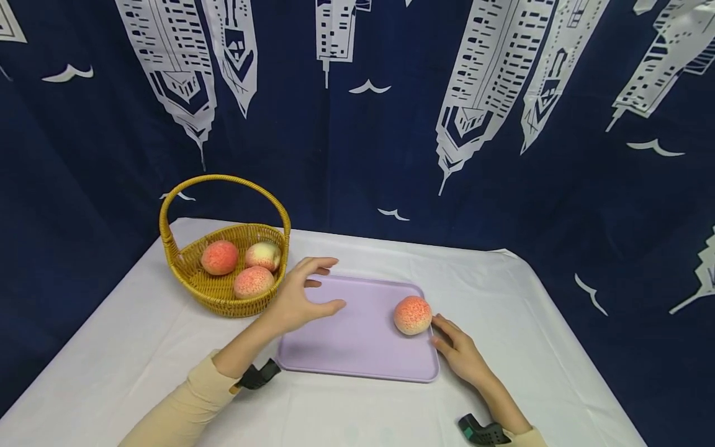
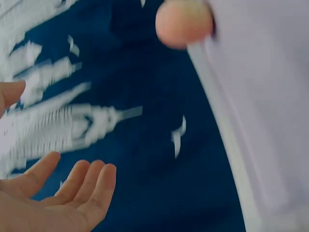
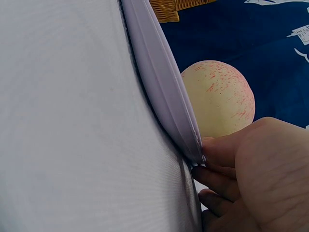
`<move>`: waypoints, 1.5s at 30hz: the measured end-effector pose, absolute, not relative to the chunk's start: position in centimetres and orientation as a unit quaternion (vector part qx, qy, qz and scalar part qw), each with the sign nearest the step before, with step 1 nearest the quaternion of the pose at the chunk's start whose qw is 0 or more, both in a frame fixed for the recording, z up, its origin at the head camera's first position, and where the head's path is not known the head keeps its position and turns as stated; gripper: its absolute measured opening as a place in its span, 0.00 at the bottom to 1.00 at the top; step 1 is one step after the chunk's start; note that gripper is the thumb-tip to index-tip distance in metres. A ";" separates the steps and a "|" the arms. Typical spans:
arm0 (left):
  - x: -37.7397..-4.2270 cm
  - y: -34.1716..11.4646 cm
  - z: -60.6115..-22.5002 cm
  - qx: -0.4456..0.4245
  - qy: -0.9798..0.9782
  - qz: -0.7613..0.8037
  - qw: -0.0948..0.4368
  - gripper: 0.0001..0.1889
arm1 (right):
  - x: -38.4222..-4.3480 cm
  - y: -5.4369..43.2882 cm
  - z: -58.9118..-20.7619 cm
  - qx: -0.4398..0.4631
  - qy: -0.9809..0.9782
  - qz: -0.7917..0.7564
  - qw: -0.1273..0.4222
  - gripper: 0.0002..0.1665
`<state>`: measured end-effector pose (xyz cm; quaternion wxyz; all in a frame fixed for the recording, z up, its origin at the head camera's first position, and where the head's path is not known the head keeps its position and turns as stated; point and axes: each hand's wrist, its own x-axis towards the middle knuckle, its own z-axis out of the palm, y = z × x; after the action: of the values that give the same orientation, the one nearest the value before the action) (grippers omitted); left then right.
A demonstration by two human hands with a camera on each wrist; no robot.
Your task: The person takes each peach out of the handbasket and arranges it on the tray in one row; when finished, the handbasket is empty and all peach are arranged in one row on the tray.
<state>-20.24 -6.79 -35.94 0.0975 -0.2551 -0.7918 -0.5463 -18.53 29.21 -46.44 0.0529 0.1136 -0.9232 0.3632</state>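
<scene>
My left hand (image 1: 296, 301) hovers over the left end of a lilac tray (image 1: 357, 347), fingers and thumb spread apart around nothing. In the left wrist view, that hand (image 2: 63, 198) also appears loosely bent and free of any object. At the tray's right side, my right hand (image 1: 460, 351) holds the rim between thumb and fingers; the right wrist view has the thumb (image 3: 219, 150) against the edge. A peach (image 1: 413, 315) with red speckles lies on the tray by the right rim, close to the right fingertips.
Left of the tray stands a wicker basket (image 1: 223, 304) with a tall arched handle. Inside are a red peach (image 1: 220, 257), a pale peach (image 1: 263, 256) and a pinkish peach (image 1: 254, 282). A white cloth (image 1: 346, 410) covers the table; a navy patterned curtain (image 1: 391, 155) hangs behind.
</scene>
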 end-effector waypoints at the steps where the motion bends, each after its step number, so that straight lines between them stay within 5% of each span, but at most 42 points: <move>1: -20.4 -7.9 -35.7 -0.249 -0.795 -0.543 0.102 0.34 | -18.5 29.2 -46.4 0.115 -0.923 0.363 0.052 0.28; 5: -21.3 -12.5 -35.5 -0.218 -0.816 -0.525 0.107 0.33 | -18.5 29.2 -46.2 0.115 -0.922 0.365 0.051 0.28; 16: -24.5 -20.9 -37.5 -0.131 -0.851 -0.508 0.020 0.37 | -18.5 29.1 -46.6 0.131 -0.920 0.362 0.078 0.28; 45: -26.2 -20.9 -40.4 -0.140 -0.894 -0.425 -0.025 0.35 | -18.7 29.3 -46.7 0.110 -0.924 0.365 0.041 0.29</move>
<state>-26.18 -20.86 -40.41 -0.0248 -0.1404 -0.8938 -0.4252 -18.65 29.29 -46.66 0.0411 0.1103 -0.9237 0.3646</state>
